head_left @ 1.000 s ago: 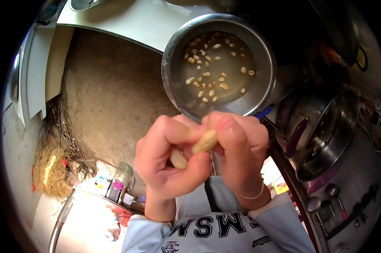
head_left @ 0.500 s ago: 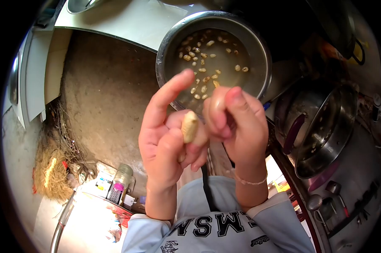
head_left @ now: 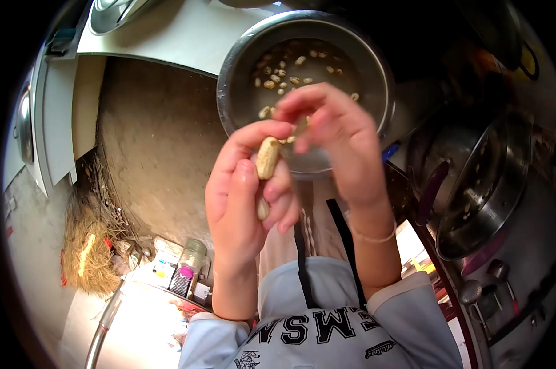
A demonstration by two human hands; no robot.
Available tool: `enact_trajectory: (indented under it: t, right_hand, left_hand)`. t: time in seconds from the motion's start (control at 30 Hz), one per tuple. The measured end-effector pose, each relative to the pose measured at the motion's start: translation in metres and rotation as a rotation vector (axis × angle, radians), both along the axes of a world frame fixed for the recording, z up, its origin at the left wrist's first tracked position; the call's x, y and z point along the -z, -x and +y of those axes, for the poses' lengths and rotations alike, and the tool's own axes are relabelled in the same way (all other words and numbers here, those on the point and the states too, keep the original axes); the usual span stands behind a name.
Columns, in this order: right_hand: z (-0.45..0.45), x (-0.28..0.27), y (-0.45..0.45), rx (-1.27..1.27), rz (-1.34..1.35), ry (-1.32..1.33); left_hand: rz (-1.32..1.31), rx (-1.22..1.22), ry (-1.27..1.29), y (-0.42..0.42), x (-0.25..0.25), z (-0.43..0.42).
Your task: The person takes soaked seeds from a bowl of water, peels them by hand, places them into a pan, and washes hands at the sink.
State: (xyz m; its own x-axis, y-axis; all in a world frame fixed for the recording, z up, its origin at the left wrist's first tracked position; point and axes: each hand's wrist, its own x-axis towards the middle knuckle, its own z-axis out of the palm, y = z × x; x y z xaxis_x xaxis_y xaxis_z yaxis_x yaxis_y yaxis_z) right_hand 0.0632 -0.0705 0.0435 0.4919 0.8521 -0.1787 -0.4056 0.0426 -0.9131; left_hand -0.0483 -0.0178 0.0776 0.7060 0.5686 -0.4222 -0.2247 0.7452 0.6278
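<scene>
My left hand (head_left: 238, 190) is closed around an unshelled peanut (head_left: 267, 158), held upright between thumb and index finger. A second pale peanut (head_left: 263, 208) shows lower down, tucked in the curled fingers of the same hand. To its right, my right hand (head_left: 336, 132) is raised over the near side of a metal basin (head_left: 385, 92). Its fingers are bent and apart, somewhat blurred, with nothing visible between them. Several peanuts (head_left: 294, 80) float in the basin's cloudy water; my right hand hides some of them.
A white counter (head_left: 167, 37) lies at upper left, with a metal dish (head_left: 108, 21) on it. Tilted at right is a large steel pot (head_left: 481, 197). A ladle (head_left: 472, 292) hangs at lower right. A straw bundle (head_left: 90, 258) and a glass jar (head_left: 193, 253) stand at lower left.
My right hand has moved up over the basin, and its fingers have loosened. My left index finger has bent down onto the peanut, which has risen slightly in the grip.
</scene>
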Motion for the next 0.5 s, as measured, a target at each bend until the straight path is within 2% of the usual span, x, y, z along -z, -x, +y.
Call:
enact_trajectory:
  t: [0.07, 0.1, 0.13, 0.17, 0.2, 0.23, 0.27, 0.3, 0.37, 0.4, 0.47, 0.5]
  right_hand:
    - [0.003, 0.0, 0.007, 0.014, -0.174, 0.017]
    - [0.001, 0.001, 0.003, 0.015, 0.028, 0.165]
    - [0.0, 0.03, 0.002, 0.091, -0.034, 0.259]
    - [-0.002, 0.068, 0.001, 0.164, -0.094, 0.353]
    - [-0.007, 0.084, -0.004, 0.152, -0.399, 0.615]
    - [-0.013, 0.103, -0.009, 0.154, -0.644, 0.711]
    - [-0.014, 0.11, -0.014, 0.176, -0.649, 0.701]
    - [-0.015, 0.114, -0.018, 0.209, -0.731, 0.798]
    - [-0.018, 0.116, -0.021, 0.236, -0.806, 0.907]
    - [-0.017, 0.117, -0.023, 0.158, -0.777, 0.968]
    - [-0.013, 0.119, -0.024, 0.047, -0.792, 1.052]
    - [-0.011, 0.118, -0.022, 0.041, -0.791, 1.07]
  left_hand:
    - [0.031, 0.036, 0.026, -0.011, 0.007, 0.001]
    - [0.213, 0.054, -0.017, -0.021, 0.021, 0.002]
    - [0.396, 0.069, -0.063, -0.03, 0.037, 0.004]
    - [0.418, 0.087, 0.0, -0.037, 0.062, 0.006]
    - [0.441, 0.102, 0.06, -0.043, 0.091, 0.01]
    - [0.534, 0.147, -0.046, -0.049, 0.113, 0.014]
    - [0.624, 0.193, -0.154, -0.058, 0.132, 0.02]
    - [0.615, 0.202, -0.167, -0.066, 0.147, 0.027]
    - [0.876, 0.382, -0.514, -0.074, 0.167, 0.029]
    - [0.872, 0.387, -0.512, -0.076, 0.173, 0.024]
    - [0.936, 0.293, -1.402, -0.085, 0.183, 0.019]
    - [0.944, 0.262, -1.303, -0.088, 0.183, 0.016]
